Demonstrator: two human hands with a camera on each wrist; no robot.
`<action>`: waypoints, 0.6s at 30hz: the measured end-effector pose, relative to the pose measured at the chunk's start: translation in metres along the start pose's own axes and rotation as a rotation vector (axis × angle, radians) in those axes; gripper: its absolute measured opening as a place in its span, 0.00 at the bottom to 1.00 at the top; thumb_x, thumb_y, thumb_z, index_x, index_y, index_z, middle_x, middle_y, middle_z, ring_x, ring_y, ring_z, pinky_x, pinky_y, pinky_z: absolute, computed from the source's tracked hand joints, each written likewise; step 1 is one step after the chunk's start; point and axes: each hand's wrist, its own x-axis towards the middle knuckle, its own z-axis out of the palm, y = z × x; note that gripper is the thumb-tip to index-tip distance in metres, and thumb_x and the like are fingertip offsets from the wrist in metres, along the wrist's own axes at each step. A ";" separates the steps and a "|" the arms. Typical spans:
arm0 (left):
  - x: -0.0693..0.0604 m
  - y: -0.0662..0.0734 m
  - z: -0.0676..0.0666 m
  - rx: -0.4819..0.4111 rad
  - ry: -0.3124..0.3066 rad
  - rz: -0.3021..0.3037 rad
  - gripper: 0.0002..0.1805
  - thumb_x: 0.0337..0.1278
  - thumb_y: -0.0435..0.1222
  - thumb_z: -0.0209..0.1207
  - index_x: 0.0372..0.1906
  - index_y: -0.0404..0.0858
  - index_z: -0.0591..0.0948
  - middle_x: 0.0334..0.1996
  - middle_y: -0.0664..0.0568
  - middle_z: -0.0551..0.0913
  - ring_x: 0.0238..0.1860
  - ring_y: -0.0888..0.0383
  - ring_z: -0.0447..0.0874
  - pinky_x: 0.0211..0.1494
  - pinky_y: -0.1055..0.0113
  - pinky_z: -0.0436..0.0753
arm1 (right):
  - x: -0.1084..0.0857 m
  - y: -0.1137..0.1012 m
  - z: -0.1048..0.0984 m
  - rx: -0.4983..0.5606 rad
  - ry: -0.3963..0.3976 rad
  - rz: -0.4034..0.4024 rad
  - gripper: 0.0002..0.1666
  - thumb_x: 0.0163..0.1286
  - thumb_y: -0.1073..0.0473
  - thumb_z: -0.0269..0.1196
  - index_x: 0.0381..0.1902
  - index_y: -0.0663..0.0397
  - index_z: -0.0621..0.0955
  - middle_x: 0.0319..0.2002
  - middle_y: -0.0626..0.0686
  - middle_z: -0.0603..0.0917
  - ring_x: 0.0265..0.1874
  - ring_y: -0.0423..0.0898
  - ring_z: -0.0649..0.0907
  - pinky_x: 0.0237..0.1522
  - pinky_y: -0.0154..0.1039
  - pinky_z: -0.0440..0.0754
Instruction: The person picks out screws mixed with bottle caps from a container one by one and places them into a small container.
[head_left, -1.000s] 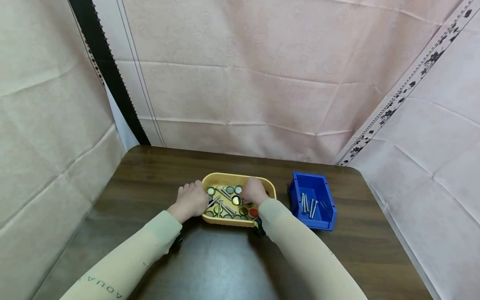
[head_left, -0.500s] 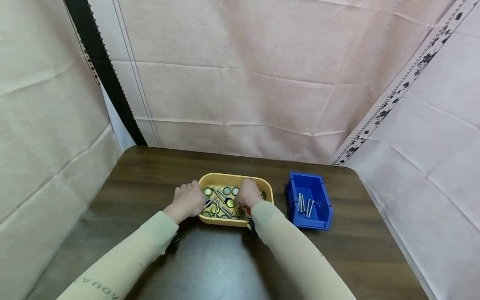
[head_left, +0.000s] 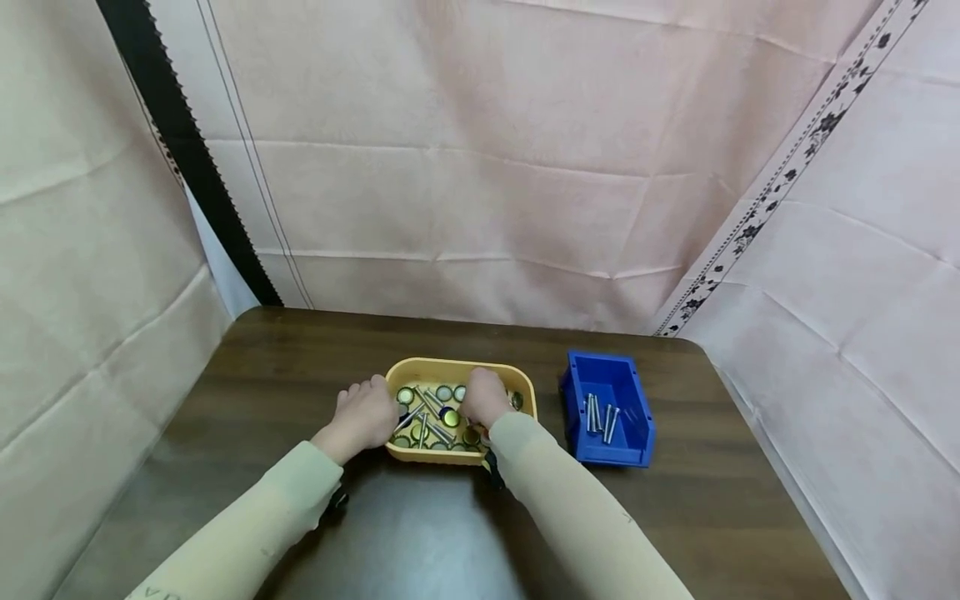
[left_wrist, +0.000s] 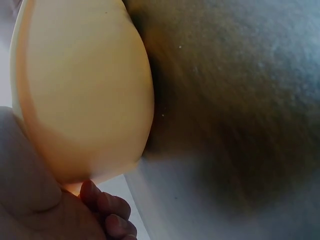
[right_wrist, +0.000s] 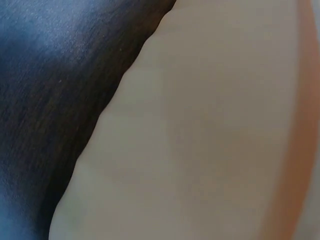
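A yellow oblong basket stands on the table, holding silver bolts mixed with round bottle caps. My left hand grips its left end; in the left wrist view the curled fingers show beside the basket's outer wall. My right hand reaches down into the right half of the basket. Its fingertips are hidden behind the hand, so what they touch is not visible. Only the basket's outer wall and the table appear in the right wrist view.
To the right of the basket sits a blue plastic bin with several bolts in it. The brown wooden table is bordered by pale cloth at the back and sides.
The right hand has shifted slightly left within the basket. The left hand keeps its place at the left end. The whole head view has drifted a little.
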 end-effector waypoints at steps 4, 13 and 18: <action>-0.001 -0.002 0.003 -0.012 -0.004 -0.005 0.17 0.69 0.42 0.47 0.45 0.30 0.68 0.31 0.44 0.71 0.37 0.45 0.67 0.43 0.51 0.63 | -0.001 0.001 0.002 0.006 -0.015 -0.007 0.17 0.56 0.63 0.72 0.11 0.56 0.79 0.09 0.49 0.73 0.13 0.44 0.72 0.19 0.37 0.72; -0.005 -0.003 0.003 -0.011 0.016 0.005 0.15 0.69 0.43 0.47 0.42 0.32 0.67 0.29 0.45 0.70 0.34 0.45 0.67 0.41 0.52 0.62 | 0.001 0.003 0.006 0.006 -0.025 -0.040 0.24 0.57 0.64 0.71 0.06 0.52 0.74 0.05 0.46 0.68 0.09 0.42 0.68 0.16 0.35 0.68; -0.002 0.000 0.002 -0.009 0.024 0.010 0.14 0.69 0.42 0.46 0.41 0.32 0.67 0.28 0.45 0.71 0.34 0.45 0.67 0.40 0.53 0.62 | 0.003 0.006 0.003 0.028 -0.024 -0.036 0.26 0.56 0.66 0.70 0.05 0.50 0.70 0.05 0.45 0.63 0.08 0.42 0.65 0.14 0.35 0.65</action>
